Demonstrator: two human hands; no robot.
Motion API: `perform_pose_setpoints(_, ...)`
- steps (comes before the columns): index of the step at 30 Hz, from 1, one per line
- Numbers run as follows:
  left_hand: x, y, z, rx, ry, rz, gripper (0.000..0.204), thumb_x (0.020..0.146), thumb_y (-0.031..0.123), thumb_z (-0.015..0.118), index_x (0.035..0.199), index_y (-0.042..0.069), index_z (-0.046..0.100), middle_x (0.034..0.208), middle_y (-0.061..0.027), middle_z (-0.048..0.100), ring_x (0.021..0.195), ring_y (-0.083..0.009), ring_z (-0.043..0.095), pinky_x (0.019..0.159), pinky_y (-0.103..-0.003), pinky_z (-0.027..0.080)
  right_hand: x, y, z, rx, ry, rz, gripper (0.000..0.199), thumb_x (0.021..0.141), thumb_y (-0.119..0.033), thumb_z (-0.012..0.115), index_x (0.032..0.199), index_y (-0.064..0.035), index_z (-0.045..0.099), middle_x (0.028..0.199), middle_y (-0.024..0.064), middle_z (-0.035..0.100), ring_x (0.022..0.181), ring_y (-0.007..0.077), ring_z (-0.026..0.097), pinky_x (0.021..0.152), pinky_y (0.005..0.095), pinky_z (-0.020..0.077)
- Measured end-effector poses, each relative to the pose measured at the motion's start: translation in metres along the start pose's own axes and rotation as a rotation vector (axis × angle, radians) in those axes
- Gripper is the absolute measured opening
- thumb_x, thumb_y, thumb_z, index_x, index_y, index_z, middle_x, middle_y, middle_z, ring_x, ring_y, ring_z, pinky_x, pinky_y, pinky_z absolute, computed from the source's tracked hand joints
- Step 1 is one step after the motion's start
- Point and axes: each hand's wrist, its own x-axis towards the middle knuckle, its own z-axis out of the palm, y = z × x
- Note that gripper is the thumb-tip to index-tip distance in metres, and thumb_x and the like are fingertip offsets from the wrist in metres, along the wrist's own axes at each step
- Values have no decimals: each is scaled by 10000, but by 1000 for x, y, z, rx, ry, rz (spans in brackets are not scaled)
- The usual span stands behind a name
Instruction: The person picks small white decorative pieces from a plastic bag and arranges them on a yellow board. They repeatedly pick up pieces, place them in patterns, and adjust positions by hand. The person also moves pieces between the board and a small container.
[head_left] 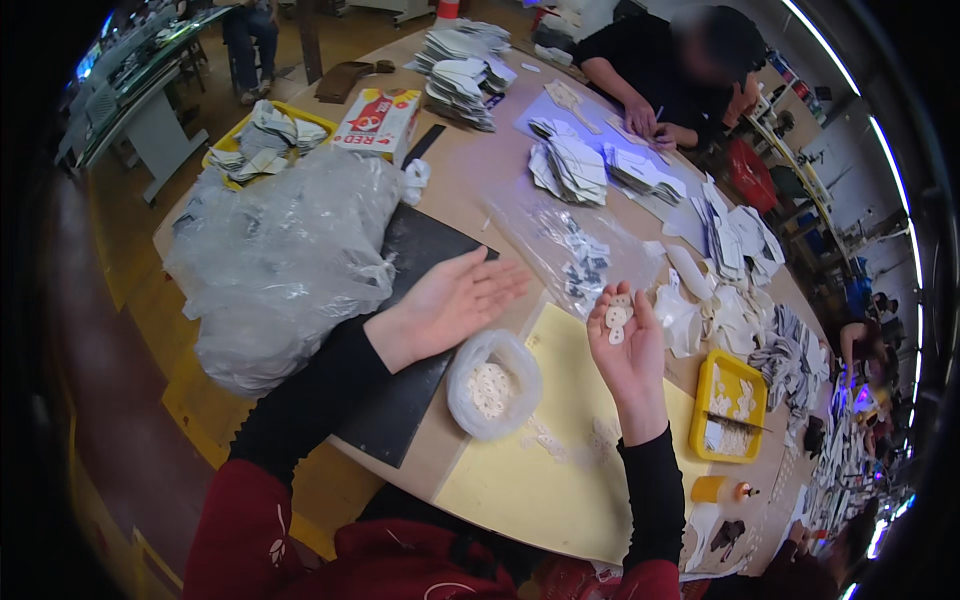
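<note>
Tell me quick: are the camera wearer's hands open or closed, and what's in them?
Left hand: open, fingers stretched out, nothing seen in it.
Right hand: open, fingers slightly curled, with small, flat, roundish cream-coloured pieces on it.

Low passage lying open over yellow sheet (565, 375) between lined bowl (527, 385) and right hand (631, 365); yellow tray (699, 400) blocking way farther right; bulky plastic bag (285, 255) blocking left side.

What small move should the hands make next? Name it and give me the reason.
Probably bring the left hand over to the right hand and lift off one of the pale pieces. The left hand is open with nothing visible in it, while the pieces rest on the right hand's upturned palm.
</note>
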Motion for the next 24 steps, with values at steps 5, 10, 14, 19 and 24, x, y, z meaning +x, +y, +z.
perform_pose_setpoints(5, 7, -7, -1, -309, 3, -88, 569, 1116, 386, 396, 1468, -60, 362, 1499, -242, 436, 1426, -339, 435, 1244, -440, 317, 36, 57, 59, -285, -120, 30, 312, 1098, -323, 482, 1173, -43, 598, 1100, 98, 656, 1023, 222, 641, 949, 340, 529)
perform_pose_setpoints(10, 12, -9, -17, -276, -127, 34, 308, 1121, 301, 374, 1248, 72, 537, 1308, -87, 594, 1262, -213, 560, 1155, -418, 410, 47, 100, 75, -510, -197, 33, 352, 1098, -334, 479, 1118, -13, 622, 1074, 100, 661, 1037, 217, 640, 987, 346, 490)
perform_pose_setpoints(14, 21, -18, -31, -347, -205, 73, 252, 1116, 247, 370, 1221, 99, 545, 1233, -54, 627, 1221, -203, 588, 1140, -402, 432, 44, 100, 75, -584, -215, -31, 338, 1087, -343, 512, 1024, -39, 647, 1032, 100, 676, 1089, 250, 632, 1020, 380, 470)
perform_pose_setpoints(19, 8, -15, 2, -256, 28, 30, 318, 1126, 264, 353, 1299, 41, 499, 1306, -117, 575, 1258, -256, 567, 1193, -424, 402, 37, 76, 78, -1069, -274, -148, 238, 1051, -211, 575, 1077, -6, 693, 1098, 74, 686, 1015, 207, 663, 882, 320, 525)
perform_pose_setpoints(24, 6, -13, -7, -348, -122, -34, 429, 1132, 335, 353, 1328, -28, 470, 1345, -172, 527, 1279, -279, 546, 1178, -440, 413, 24, 64, 84, -1748, -443, -385, 284, 883, -8, 731, 1166, 5, 713, 1051, 58, 659, 869, 138, 644, 756, 271, 516)
